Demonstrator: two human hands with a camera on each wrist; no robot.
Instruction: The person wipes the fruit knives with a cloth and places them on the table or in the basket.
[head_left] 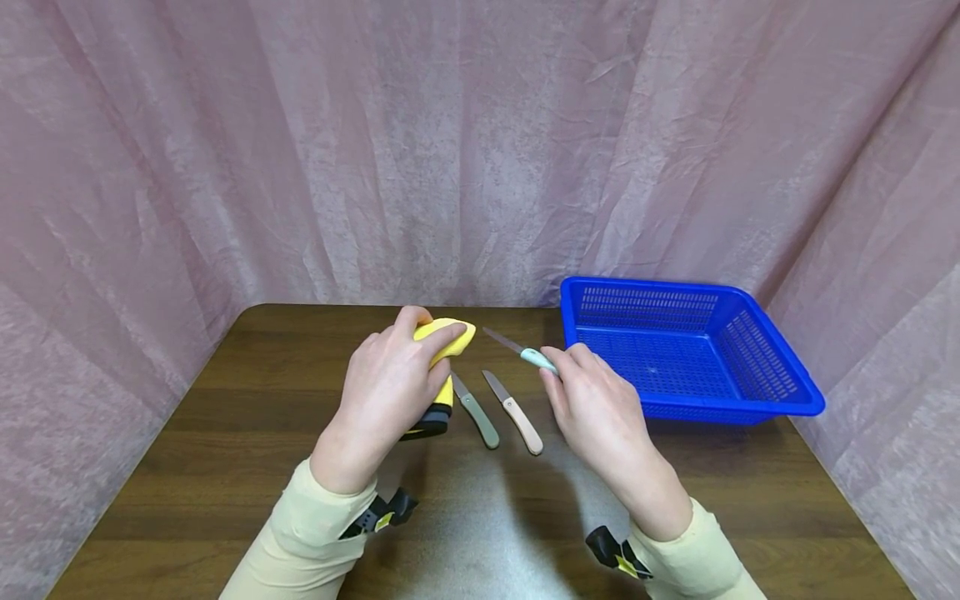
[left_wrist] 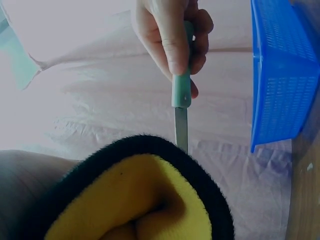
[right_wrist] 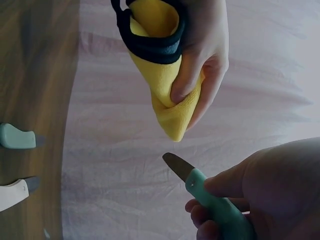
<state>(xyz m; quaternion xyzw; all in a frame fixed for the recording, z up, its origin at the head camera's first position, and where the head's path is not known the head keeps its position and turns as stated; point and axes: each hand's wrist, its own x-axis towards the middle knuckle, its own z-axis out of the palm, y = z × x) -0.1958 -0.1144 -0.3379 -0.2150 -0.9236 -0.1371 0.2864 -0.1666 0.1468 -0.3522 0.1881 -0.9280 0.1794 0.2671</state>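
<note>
A folded yellow cloth [head_left: 447, 337] with a black-and-grey edge is pinched in my left hand [head_left: 390, 383], its tip pointing right. My right hand [head_left: 596, 400] grips the mint-green handle of a small knife [head_left: 537, 359], blade aimed up and left toward the cloth. In the right wrist view the knife tip [right_wrist: 172, 161] sits just apart from the cloth [right_wrist: 172, 117]. Below the hands, a dark green-handled knife [head_left: 477, 419] and a cream-handled knife [head_left: 522, 425] lie side by side on the table. The cloth hides part of the green-handled knife's blade.
A blue plastic basket [head_left: 780, 404] with slotted walls stands at the table's right rear, beside my right hand. The brown wooden table [head_left: 225, 450] ends at a pink curtain [head_left: 450, 150] that hangs behind and on both sides.
</note>
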